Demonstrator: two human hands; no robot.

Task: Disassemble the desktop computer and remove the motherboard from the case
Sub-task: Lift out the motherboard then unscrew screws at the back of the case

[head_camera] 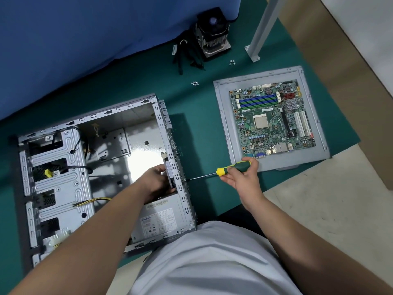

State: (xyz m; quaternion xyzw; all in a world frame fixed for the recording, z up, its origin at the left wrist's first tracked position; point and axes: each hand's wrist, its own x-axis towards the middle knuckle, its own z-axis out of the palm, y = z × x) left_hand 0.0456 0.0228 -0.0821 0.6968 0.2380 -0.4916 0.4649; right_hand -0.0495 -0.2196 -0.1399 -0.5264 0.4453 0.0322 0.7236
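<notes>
The mat (202,128) gives a soft floor for the work. The case (102,167) lies on its side on it, open face up, so its inside and rear wall can both be reached. The motherboard (271,122) is already out, resting flat on the side panel (225,116) well to the right, likely to keep it off the floor. The cooler (213,33) stands far back, clear of the work. The power supply (161,218) sits in the near corner. The left hand (156,179) reaches inside against the rear wall, fingers curled round some part there, probably steadying it. The right hand (241,173) grips the screwdriver (225,170), tip at the wall's outside, likely on a screw.
</notes>
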